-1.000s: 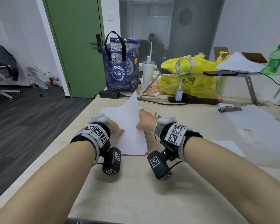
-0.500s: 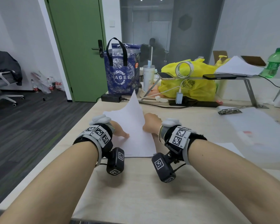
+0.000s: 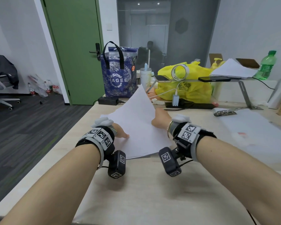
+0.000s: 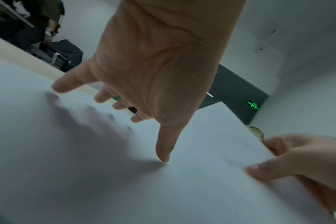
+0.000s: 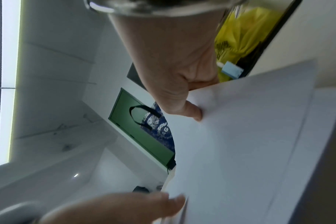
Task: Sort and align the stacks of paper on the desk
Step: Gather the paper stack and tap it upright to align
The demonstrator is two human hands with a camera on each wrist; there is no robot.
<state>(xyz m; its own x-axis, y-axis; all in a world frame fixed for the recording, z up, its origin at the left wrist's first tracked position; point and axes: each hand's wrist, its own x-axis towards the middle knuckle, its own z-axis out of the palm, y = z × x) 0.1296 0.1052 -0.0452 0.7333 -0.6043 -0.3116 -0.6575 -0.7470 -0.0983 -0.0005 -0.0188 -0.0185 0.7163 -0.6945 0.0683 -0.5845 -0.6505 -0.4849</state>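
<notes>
A stack of white paper (image 3: 136, 132) lies on the wooden desk (image 3: 152, 192) between my hands. My right hand (image 3: 161, 118) pinches the right edge of the top sheets (image 5: 240, 136), thumb on top, and holds them tilted up so one corner points away from me. My left hand (image 3: 120, 132) is spread over the left part of the stack (image 4: 86, 166). Its thumb tip presses on the paper and its fingers are straight. More white sheets (image 3: 253, 127) lie on the desk to the right. Another paper pile (image 3: 232, 69) sits on the metal shelf.
Behind the stack stand a blue tote bag (image 3: 119, 73), a white cup (image 3: 145, 77), a yellow plastic bag (image 3: 185, 83) and a black power strip (image 3: 190, 105). A metal clip (image 3: 225, 113) lies at the right. A green bottle (image 3: 267, 65) stands far right. The desk's left edge drops to the floor.
The sheets in my right hand have risen and tilted further, and their near right corner has swung right. My left thumb stays pressed on the stack.
</notes>
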